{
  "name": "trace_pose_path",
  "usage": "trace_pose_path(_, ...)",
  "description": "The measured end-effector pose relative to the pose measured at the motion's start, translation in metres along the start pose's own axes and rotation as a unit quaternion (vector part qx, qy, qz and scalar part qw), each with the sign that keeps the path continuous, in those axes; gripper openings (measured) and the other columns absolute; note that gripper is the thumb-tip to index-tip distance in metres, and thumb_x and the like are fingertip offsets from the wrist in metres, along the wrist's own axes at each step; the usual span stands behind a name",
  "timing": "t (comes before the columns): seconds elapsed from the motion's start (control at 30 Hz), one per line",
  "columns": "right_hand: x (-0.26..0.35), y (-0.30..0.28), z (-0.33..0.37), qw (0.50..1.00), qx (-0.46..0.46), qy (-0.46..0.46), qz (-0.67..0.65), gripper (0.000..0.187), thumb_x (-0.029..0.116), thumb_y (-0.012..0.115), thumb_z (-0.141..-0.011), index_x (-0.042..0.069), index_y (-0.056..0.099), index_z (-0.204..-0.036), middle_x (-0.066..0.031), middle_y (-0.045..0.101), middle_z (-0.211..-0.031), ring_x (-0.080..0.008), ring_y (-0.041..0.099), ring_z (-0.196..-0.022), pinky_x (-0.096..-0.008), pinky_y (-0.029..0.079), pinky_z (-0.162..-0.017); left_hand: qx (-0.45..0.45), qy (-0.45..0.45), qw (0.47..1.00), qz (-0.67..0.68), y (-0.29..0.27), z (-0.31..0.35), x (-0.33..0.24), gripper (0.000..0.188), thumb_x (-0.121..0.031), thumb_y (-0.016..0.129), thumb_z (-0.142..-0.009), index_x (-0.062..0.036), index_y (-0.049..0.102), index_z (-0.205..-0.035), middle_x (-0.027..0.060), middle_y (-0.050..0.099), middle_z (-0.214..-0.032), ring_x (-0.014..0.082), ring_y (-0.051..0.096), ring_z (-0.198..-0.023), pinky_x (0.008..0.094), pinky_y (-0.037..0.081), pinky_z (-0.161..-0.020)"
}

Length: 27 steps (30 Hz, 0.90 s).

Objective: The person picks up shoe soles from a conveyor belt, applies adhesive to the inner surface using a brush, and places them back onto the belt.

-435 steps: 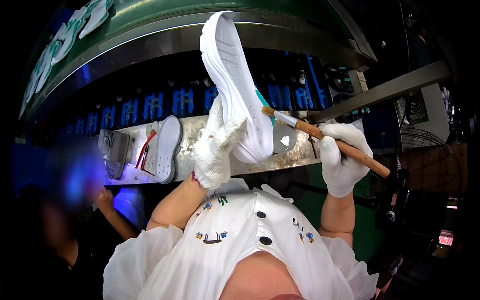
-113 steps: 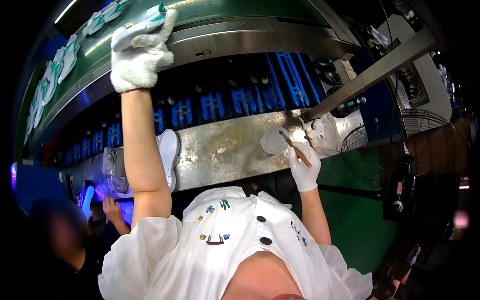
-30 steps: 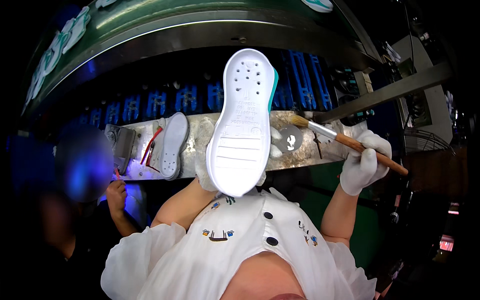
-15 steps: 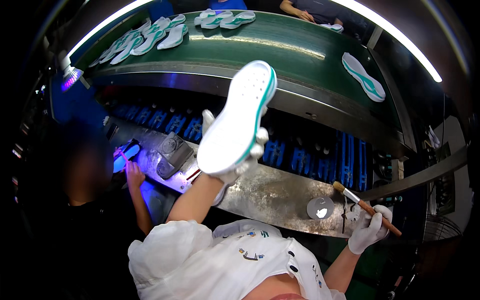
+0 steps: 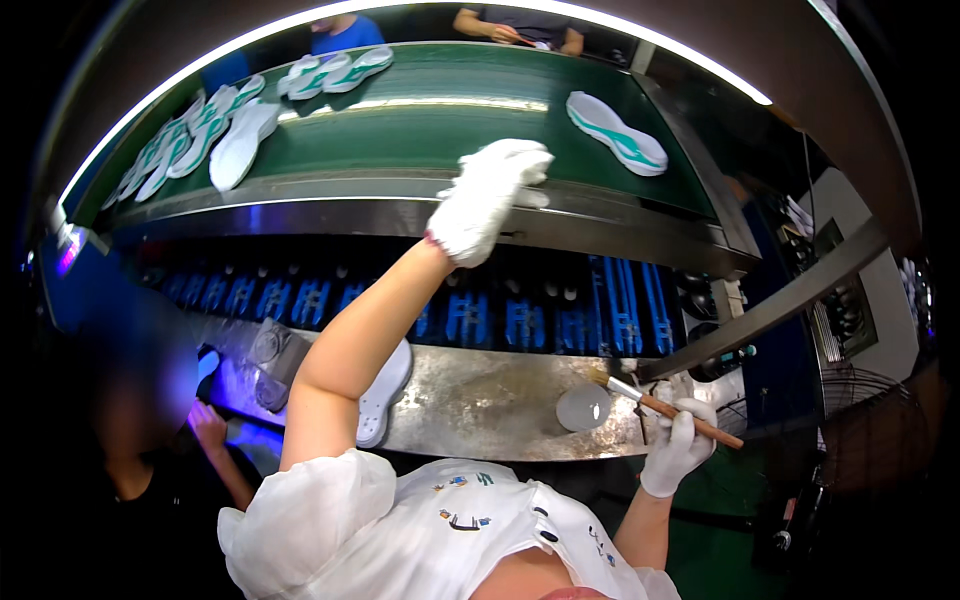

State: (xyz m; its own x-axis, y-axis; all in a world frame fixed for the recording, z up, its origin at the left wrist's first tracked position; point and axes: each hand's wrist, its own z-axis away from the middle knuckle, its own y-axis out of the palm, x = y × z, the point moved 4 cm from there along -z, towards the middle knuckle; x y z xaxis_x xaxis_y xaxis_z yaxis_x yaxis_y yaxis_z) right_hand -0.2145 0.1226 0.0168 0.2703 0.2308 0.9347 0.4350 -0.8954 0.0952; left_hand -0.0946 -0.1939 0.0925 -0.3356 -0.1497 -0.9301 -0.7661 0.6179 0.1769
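My left hand (image 5: 490, 195), in a white glove, reaches over the near metal edge of the green conveyor belt (image 5: 430, 130). Its fingers stretch out to the right, with nothing seen in them. Beyond the fingertips, apart from them, a white shoe sole with teal trim (image 5: 617, 133) lies on the belt. My right hand (image 5: 680, 450), also gloved, is closed round a wooden-handled brush (image 5: 660, 405). The bristles are beside the rim of a round pot (image 5: 583, 408) on the metal bench. Partly behind my left forearm, another white sole (image 5: 385, 395) with small holes rests on the bench.
Several soles (image 5: 200, 135) crowd the belt's left end, a mostly white one (image 5: 245, 145) nearest; more (image 5: 335, 72) lie behind. Blue clamps (image 5: 467, 318) line the gap under the belt. A grey block (image 5: 275, 362) stands near a co-worker's hand (image 5: 208, 425) at left. A metal bar (image 5: 770, 295) slants at right.
The sole my left hand held has left it; a mostly white sole now shows at the near side of the left group. That hand has stretched over the belt edge. My right hand keeps the brush.
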Motion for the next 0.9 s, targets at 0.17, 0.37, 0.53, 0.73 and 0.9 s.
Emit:
trace_pose_path(0.17,-0.008,-0.034,0.010,0.998,-0.055,0.001,0.008,0.011,0.006,0.048,-0.081,-0.001,0.054,-0.086,-0.0008,0.048,-0.082,-0.0042,0.042,-0.061,-0.0147,0.035,-0.052,0.049,0.204,0.910,-0.357,0.052,-0.024,0.010,0.034,-0.029,0.060,-0.082,0.0016,0.062,-0.097,0.0193,0.060,-0.099,0.0324,0.059,-0.095,0.0360,0.047,-0.084)
trace_pose_path(0.37,-0.035,-0.052,0.014,0.996,-0.077,0.052,-0.006,0.011,0.010,0.048,-0.084,0.001,0.053,-0.087,-0.0008,0.048,-0.074,-0.0030,0.038,-0.054,-0.0149,0.028,-0.047,-0.122,0.421,0.697,-0.567,-0.065,0.004,-0.029,0.028,-0.027,0.066,-0.076,-0.0057,0.063,-0.094,0.0182,0.057,-0.104,0.0362,0.053,-0.102,0.0439,0.041,-0.091)
trace_pose_path(0.53,-0.047,-0.016,0.011,0.995,-0.024,0.098,-0.028,0.010,0.007,0.048,-0.083,-0.001,0.053,-0.086,-0.0035,0.049,-0.075,-0.0042,0.040,-0.050,-0.0161,0.032,-0.045,-0.521,0.042,0.549,-0.652,-0.289,0.048,-0.101,0.076,-0.050,0.065,-0.073,0.0012,0.044,-0.126,0.0248,0.045,-0.126,0.0414,0.040,-0.119,0.0444,0.035,-0.099)
trace_pose_path(0.73,-0.058,0.015,0.016,0.992,0.041,0.120,0.027,0.014,0.012,0.051,-0.084,0.000,0.056,-0.088,-0.0043,0.054,-0.074,-0.0051,0.049,-0.054,-0.0161,0.036,-0.047,-0.450,-0.045,0.649,-0.612,-0.351,0.024,-0.084,0.071,-0.041,0.063,-0.074,-0.0070,0.040,-0.133,0.0216,0.050,-0.125,0.0372,0.049,-0.115,0.0395,0.040,-0.096)
trace_pose_path(0.9,-0.042,0.016,0.016,0.996,0.038,0.073,0.039,0.014,0.011,0.051,-0.083,-0.001,0.057,-0.087,-0.0056,0.055,-0.074,-0.0069,0.051,-0.054,-0.0177,0.039,-0.048,-0.287,0.096,0.452,-0.839,-0.267,-0.061,-0.058,0.035,-0.019,0.053,-0.082,-0.0119,0.057,-0.115,0.0150,0.048,-0.128,0.0323,0.040,-0.122,0.0439,0.030,-0.104)
